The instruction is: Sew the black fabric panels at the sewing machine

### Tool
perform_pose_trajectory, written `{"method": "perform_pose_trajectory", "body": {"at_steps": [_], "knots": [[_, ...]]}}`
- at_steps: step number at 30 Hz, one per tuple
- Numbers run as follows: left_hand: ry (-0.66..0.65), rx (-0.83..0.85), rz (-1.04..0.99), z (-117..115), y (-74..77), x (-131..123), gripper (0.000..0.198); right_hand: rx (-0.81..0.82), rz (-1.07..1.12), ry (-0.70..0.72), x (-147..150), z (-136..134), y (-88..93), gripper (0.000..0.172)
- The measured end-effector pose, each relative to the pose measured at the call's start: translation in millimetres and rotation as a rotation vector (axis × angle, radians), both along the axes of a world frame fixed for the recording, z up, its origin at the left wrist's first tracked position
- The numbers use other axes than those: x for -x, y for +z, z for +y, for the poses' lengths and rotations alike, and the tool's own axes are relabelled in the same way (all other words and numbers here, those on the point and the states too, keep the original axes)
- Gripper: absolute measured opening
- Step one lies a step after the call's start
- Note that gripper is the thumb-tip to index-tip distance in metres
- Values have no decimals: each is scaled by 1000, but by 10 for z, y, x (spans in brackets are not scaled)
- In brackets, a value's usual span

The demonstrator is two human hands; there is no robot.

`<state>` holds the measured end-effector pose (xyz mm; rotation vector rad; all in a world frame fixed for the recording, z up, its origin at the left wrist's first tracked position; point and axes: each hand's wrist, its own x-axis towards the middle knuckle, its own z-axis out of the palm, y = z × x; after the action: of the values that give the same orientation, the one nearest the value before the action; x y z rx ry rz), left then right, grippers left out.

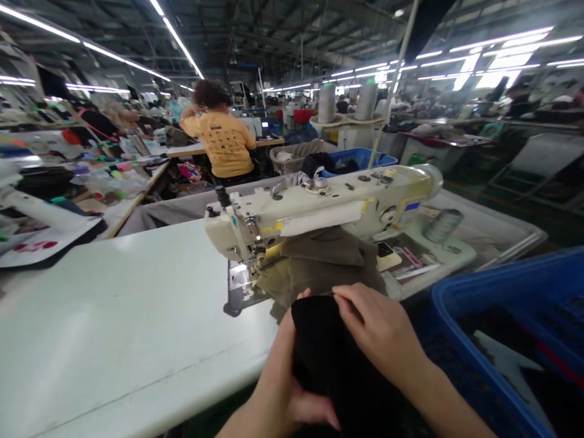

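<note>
So the surface (137,316) is a pale, glossy top, with a cream industrial sewing machine (314,198) sitting at its far right part. Some olive-brown fabric (323,261) is bunched under the machine's arm, and a grey thread cone (443,224) leans over by the machine's right end. Two more grey spools (347,102) stand on a rack above. Room's a big sewing floor with long strip lights (180,39), and a co-worker in a yellow-orange T-shirt (223,143) is at another table, back to us. Blue plastic crate (474,280) on the right.

Hands: both mostly closed on a piece of black fabric (326,340), held up in front of the surface's near edge, just this side of the olive stuff. The left hand (287,371) is curled around its left side, thumb low across the front, fingertips peeking over the top. The right hand (381,328) has its fingers bent, pinching the top right edge.
</note>
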<state>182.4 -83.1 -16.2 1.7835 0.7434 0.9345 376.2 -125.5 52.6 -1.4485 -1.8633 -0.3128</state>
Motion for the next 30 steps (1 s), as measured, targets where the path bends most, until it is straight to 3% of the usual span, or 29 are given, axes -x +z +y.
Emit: {"method": "perform_pose_trajectory", "body": {"at_steps": [1, 3, 6, 8, 10, 12, 13, 16, 19, 25, 28, 30], "knots": [[-15, 114, -67, -38, 42, -8, 127, 25, 43, 24, 39, -28, -60, 13], [-54, 248, -118, -52, 155, -19, 106, 72, 107, 87, 114, -105, -145, 16], [-109, 374, 13, 40, 336, -33, 65, 175, 258, 161, 120, -166, -171, 17], [-99, 410, 106, 139, 407, -48, 49, 280, 449, 163, -37, -107, -165, 16], [-49, 355, 136, 259, 412, -73, 42, 308, 615, -64, -335, 28, -191, 24], [11, 277, 111, 407, 362, -110, 41, 362, 609, -528, -703, 192, -260, 26], [37, 244, 98, 488, 327, -135, 42, 365, 616, -643, -882, 271, -303, 24], [100, 115, 97, 719, 222, -232, 42, 363, 650, -808, -1279, 459, -415, 21], [94, 2, 122, 865, 128, -300, 42, 374, 679, -903, -1450, 590, -472, 22], [40, -24, 114, 920, -62, -246, 46, 314, 769, -839, -1583, 735, -572, 21], [41, -37, 130, 886, -90, -234, 45, 142, 824, -704, -1615, 788, -662, 24], [35, -43, 140, 867, -79, -238, 43, -66, 840, -582, -1603, 826, -727, 26]]}}
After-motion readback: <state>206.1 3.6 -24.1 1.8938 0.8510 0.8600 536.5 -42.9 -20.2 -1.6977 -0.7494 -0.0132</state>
